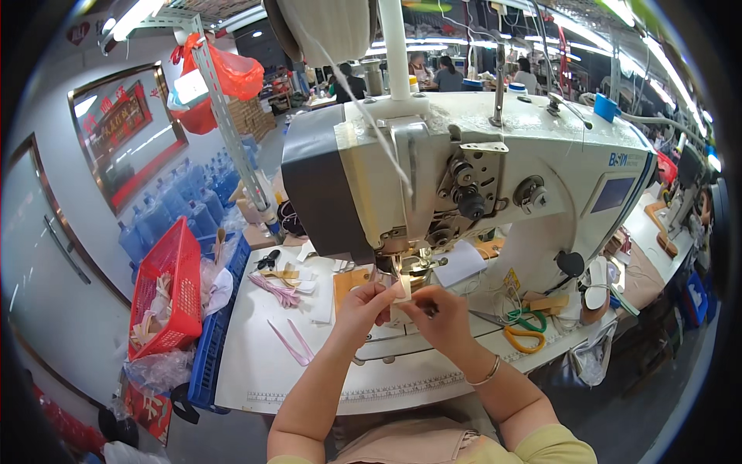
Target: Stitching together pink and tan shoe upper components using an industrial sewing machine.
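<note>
Just below the needle area of a white sewing machine [471,166], both hands meet at a small cream strip [406,289]. My left hand [360,308] pinches the strip between thumb and forefinger. Close beside it, my right hand [442,315] is closed, its thumb and fingertips at the strip's lower end. A small dark metallic thing shows among the right fingers, too small to name. The lamp-lit presser foot [402,263] stands right above the fingertips and is partly hidden. A bangle [485,371] circles my right wrist.
Pink tweezers [292,342] and a pink cord bundle [274,292] lie left on the white table [255,371]. Yellow-handled scissors [524,340] and green-handled scissors [528,319] lie right, amid loose threads. A red basket [166,290] of pieces stands left, above a blue crate [209,371].
</note>
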The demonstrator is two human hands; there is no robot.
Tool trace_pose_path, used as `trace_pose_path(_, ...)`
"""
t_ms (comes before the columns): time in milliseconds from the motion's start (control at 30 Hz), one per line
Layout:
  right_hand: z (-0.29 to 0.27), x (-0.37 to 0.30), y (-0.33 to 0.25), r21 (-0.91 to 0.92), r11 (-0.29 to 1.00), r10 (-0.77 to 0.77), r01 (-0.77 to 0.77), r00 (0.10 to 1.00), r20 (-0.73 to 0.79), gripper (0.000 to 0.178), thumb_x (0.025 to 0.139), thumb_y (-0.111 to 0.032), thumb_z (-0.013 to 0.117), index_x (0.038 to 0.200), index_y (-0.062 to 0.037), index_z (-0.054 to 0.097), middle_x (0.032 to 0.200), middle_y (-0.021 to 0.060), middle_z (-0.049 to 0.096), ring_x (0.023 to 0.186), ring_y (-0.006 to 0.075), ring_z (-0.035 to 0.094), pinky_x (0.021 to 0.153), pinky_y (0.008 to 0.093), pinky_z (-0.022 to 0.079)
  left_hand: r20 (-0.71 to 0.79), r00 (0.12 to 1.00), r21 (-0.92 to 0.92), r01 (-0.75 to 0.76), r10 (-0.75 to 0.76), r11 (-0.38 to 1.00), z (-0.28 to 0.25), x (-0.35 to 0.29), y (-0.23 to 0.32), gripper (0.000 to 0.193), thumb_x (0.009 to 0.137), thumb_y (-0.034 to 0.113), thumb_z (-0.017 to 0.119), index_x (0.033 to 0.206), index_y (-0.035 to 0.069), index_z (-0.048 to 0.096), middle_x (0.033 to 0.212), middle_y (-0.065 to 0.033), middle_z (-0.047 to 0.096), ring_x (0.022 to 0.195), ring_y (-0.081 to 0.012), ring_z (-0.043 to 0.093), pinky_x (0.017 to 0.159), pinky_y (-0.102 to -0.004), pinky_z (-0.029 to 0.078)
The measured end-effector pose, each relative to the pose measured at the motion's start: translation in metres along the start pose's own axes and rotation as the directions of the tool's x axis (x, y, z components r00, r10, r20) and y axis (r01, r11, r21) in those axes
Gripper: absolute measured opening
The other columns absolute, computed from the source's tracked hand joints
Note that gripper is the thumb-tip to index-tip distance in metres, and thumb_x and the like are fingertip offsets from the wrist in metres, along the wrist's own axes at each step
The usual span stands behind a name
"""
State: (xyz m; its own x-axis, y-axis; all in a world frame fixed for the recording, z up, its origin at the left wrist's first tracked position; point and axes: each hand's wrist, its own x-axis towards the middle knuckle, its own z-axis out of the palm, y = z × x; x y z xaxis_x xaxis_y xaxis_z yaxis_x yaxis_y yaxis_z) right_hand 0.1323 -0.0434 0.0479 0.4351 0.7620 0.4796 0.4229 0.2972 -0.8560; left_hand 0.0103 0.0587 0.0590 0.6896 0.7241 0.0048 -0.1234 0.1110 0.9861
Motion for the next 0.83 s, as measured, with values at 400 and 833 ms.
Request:
trace_pose_path(400,-0.003,0.023,-0.001,-0.595,0.608,-0.62,0.526,0.783,0.058,0.027,0.063,-0.005,0.066,0.089,-0.0133,0.06,0.079,0.0022,0.046,0.067,0.0187,0.049,0.055,0.0283,0.044,0.011,0.998,-0.046,-0.054,0.055,0.997,-0.006,0.027,0.006,0.009,0.08,0.012,0.054,0.076,0.004,0.057,0.059,-0.0008,0.051,0.047,-0.0073,0.045,0.043,-0.0194,0.032)
trace_pose_path(833,-0.003,0.017,0.002,-0.536,0.672,-0.6,0.51,0.8,0.009,0.026,0.068,-0.003,0.065,0.092,-0.0107,0.06,0.085,0.0049,0.049,0.069,0.0191,0.051,0.055,0.0276,0.044,-0.061,0.994,-0.213,-0.106,0.095,0.971,-0.008,0.036,-0.008,0.007,0.08,0.009,0.051,0.079,0.003,0.055,0.064,-0.002,0.052,0.051,-0.0079,0.045,0.045,-0.0186,0.034)
